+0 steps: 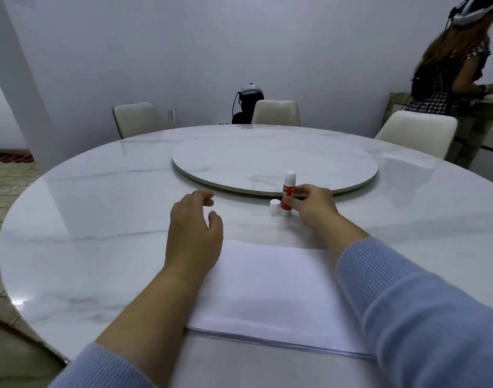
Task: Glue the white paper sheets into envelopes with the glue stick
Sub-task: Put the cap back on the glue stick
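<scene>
Fingers of the right hand (309,204) are pinching the upright glue stick (287,191) beside its cap (274,206), beyond the paper sheets (270,292); left hand (193,233) is hovering relaxed. Risk: tipping, rolling across the slick bench (99,219).

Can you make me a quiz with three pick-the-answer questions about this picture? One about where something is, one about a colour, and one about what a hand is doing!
1. Where is the stack of white paper sheets?
A. on the round turntable
B. on the table, between the person's forearms
C. on a chair

2. What colour is the glue stick label?
A. red-orange
B. green
C. black

3. What is the right hand doing?
A. lying flat on the paper
B. holding the small white cap
C. gripping the upright glue stick

Answers:
1 B: the stack lies near the table's close edge.
2 A: the middle band is red-orange.
3 C: its fingers pinch the tube, and the cap stands alone beside it.
</scene>
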Demonstrator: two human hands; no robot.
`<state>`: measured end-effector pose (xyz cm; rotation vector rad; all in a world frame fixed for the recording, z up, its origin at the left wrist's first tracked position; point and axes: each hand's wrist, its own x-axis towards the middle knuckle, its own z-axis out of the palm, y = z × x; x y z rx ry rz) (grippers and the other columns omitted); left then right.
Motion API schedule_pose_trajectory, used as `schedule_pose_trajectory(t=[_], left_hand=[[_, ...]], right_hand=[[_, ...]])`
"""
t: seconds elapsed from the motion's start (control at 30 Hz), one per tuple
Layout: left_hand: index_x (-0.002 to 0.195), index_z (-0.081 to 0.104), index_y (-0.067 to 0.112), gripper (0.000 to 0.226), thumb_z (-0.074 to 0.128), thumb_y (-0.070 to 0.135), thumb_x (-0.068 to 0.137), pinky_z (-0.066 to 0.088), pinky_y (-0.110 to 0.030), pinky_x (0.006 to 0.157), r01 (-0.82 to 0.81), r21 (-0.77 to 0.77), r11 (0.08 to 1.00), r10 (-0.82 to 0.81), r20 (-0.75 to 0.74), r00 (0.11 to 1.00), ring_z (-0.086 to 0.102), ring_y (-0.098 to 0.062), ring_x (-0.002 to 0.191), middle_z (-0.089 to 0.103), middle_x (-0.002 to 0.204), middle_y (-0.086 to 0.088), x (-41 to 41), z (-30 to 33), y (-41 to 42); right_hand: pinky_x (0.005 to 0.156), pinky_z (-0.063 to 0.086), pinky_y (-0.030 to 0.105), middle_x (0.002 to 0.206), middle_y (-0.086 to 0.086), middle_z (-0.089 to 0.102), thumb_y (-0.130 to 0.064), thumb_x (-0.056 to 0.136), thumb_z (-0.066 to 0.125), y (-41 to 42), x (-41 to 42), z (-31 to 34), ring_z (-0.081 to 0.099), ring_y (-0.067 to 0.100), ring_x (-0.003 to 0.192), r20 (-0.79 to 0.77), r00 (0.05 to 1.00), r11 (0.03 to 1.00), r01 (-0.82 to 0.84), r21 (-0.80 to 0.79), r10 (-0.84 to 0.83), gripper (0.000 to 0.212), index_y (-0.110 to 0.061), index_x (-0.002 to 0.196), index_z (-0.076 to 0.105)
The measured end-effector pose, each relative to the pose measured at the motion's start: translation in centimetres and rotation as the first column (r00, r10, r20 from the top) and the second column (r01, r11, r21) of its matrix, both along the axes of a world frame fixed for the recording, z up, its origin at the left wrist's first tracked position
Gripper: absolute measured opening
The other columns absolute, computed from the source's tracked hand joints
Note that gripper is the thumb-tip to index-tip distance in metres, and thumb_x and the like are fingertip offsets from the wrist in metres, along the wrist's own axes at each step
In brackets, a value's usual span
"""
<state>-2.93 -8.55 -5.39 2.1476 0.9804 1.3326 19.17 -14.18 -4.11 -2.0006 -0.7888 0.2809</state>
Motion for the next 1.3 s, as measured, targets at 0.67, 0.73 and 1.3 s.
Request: schedule_pose_trajectory(t=[0.67,0.73,1.3], left_hand=[[0.105,0.068,0.008,0.028,0.064,0.023,0.082,0.045,-0.044,0.1,0.677,-0.495,0.544,-0.504,0.452,0.736,0.061,-0.019,0.094,0.07,0.105,-0.011,2.0,3.1,-3.9],[0.1,0.07,0.009,0.032,0.065,0.028,0.076,0.051,-0.034,0.083,0.717,-0.466,0.519,-0.568,0.439,0.696,0.064,-0.016,0.085,0.072,0.103,-0.011,2.0,2.8,-3.6],[0.087,0.073,0.02,0.01,0.064,0.017,0.084,0.053,-0.024,0.08,0.611,-0.363,0.704,-0.379,0.536,0.755,0.069,-0.013,0.086,0.077,0.086,0.003,1.2,3.0,-4.7]], right_hand=[[0.055,0.051,0.019,0.067,0.007,0.067,-0.023,0.094,0.051,-8.9,-9.5,1.0,0.06,0.011,0.055,-0.523,0.648,0.804,-0.25,0.54,0.553,0.029,0.001,0.092,0.067],[0.055,0.051,0.019,0.068,0.009,0.067,-0.022,0.095,0.05,-8.7,-9.8,1.0,0.061,0.012,0.055,-0.533,0.622,0.794,-0.262,0.548,0.574,0.03,0.002,0.088,0.067],[0.063,0.055,0.022,0.086,0.008,0.078,-0.017,0.083,0.069,-9.3,-9.6,1.3,0.074,0.017,0.078,-0.5,0.689,0.838,-0.312,0.447,0.524,0.012,-0.008,0.088,0.075]])
